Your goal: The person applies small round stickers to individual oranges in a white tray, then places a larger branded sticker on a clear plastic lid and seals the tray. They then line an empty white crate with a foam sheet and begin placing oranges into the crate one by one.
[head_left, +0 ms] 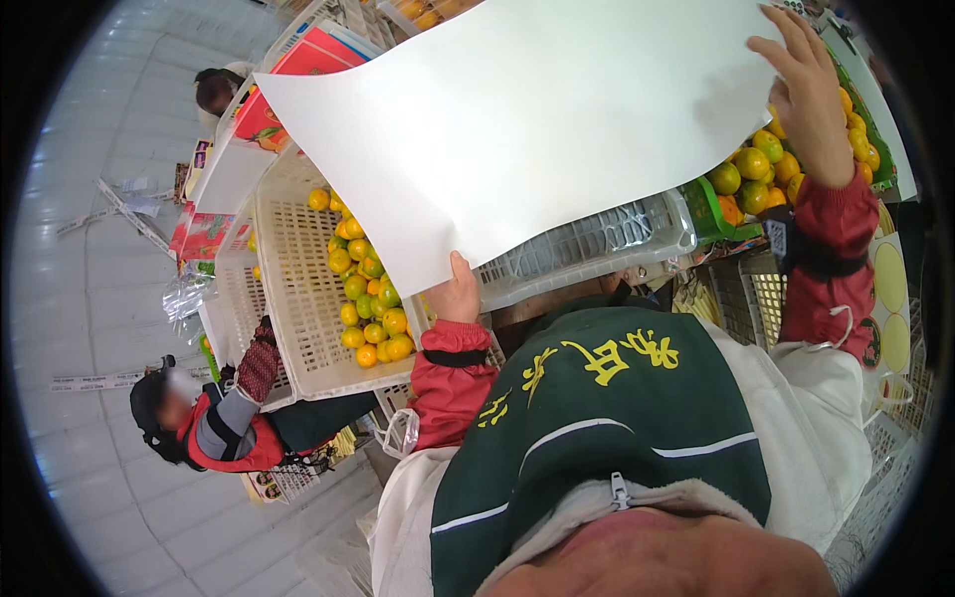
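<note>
- Two hands on one big white sheet (527,119): left hand (458,294) pinches its near-left corner, right hand (811,95) grips the far-right edge.
- Sheet spans above the white crate (288,289) of mandarins (368,298).
- Sheet hides most crates; right fingertips partly hidden.

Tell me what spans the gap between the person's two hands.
The head view shows one large white paper sheet stretching from the left hand to the right hand.

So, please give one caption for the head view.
Both hands hold a white sheet above crates of citrus.
</note>
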Tool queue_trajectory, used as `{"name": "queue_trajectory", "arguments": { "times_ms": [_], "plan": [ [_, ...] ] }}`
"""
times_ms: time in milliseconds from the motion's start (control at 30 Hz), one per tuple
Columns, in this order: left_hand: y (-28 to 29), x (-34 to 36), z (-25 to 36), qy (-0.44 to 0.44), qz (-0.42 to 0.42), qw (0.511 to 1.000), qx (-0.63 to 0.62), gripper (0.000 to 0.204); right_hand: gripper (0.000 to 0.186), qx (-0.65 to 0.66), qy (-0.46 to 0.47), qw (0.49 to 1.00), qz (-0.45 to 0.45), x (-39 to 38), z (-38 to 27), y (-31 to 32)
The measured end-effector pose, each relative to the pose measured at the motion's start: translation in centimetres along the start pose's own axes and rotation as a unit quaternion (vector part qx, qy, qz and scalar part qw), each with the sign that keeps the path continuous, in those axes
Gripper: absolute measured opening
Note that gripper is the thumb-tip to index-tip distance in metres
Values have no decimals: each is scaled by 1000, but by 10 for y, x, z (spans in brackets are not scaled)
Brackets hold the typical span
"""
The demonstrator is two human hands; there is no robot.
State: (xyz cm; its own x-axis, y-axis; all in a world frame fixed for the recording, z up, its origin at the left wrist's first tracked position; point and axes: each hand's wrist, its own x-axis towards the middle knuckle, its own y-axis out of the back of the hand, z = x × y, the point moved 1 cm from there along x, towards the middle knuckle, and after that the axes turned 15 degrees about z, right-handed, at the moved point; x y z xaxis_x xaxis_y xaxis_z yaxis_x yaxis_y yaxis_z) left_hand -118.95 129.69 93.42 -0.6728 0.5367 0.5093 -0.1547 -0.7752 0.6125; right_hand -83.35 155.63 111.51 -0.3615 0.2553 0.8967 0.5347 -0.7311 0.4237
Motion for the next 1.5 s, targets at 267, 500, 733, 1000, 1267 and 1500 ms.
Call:
{"name": "queue_trajectory", "arguments": {
  "times_ms": [267,500,733,1000,1267,1500],
  "plan": [
    [3,-35,-6,63,-47,997,-5,44,19,225,37,971,-76,30,-115,21],
    [11,-46,-24,116,-102,987,-34,44,25,469,201,783,-356,16,-182,-17],
    [-12,-47,-41,12,-45,997,54,33,24,413,129,778,-455,13,-235,-128],
    [-16,-76,-71,72,-129,987,-66,38,51,239,-60,890,-384,-70,-230,-243],
    [-3,-39,-12,32,-215,976,-13,45,68,223,-82,898,-370,-168,-222,-290],
    [36,9,41,186,-149,907,-346,84,60,201,-80,906,-363,-218,-204,-316]
  ]
}}
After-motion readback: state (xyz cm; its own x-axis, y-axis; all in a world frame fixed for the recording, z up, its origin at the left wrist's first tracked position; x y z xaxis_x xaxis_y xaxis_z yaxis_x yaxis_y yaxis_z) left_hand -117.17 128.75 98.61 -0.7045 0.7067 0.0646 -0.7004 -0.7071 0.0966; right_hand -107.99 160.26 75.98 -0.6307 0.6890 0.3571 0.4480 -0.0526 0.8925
